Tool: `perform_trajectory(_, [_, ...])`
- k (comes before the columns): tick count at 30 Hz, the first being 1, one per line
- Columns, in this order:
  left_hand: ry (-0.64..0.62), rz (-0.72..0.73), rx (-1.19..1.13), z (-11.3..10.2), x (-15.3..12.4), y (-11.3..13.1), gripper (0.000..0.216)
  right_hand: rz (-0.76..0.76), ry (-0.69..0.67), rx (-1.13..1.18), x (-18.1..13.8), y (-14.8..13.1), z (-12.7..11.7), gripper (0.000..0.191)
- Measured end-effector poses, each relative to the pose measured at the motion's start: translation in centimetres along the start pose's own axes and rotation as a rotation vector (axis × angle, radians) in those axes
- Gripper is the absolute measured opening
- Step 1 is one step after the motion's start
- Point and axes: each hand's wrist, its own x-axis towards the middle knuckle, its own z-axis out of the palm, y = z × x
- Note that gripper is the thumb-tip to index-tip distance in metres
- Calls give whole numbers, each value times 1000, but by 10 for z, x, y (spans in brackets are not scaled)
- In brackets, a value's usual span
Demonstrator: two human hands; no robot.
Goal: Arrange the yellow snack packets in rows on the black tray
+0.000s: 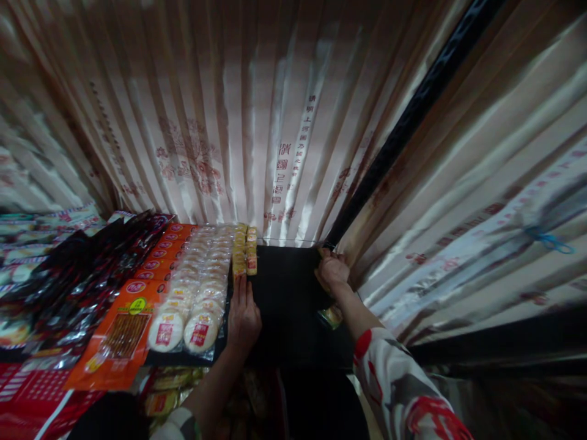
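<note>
Two bare hands are busy over a black shelf (287, 324), so I'll give places by that shelf. Pleated pale curtains (247, 110) hang behind it and down its right side, pretty dim in there, with a black pole (394, 143) slanting up from its back right corner and a blue tie (550, 239) knotted on the cloth further right. Left hand (244, 321) has straight fingers touching the near end of the small yellow packets (251, 252), lined up left of the shelf's middle; can't tell if it's pinching one. Right hand (334, 272) is curled at the shelf's back right corner, grip hidden, with a loose packet (331, 316) lying just beside its wrist on the shelf's right side. Writing: the back curtain has printed Chinese columns, one seemingly including 上河圖. On the shelf's left, white round crackers (199, 324) carry red labels, and orange bags (123, 330) wear a red oval logo and yellow sticker, both too blurry to read.
</note>
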Motion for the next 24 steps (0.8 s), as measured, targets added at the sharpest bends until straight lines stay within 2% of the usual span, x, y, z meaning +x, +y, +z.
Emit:
perform_trajectory(7, [-28,3,10,1,-1,0,46,45,-24,-6,7,-6,-6,33])
perform_trajectory(11, [-30,-13,3,0,0,-1,46,96,-111,2,15,-7,-8,32])
perform_trajectory(13, [-42,-17,3,-1,1,0,46,108,-100,8,16,-8,-9,30])
perform_trajectory(17, [-59,-31,7,-3,1,1,46,115,-106,19,15,-8,-11,39])
perform_trajectory(24, [-31,-30,-12,0,0,0,48,89,-158,114,12,-12,-18,37])
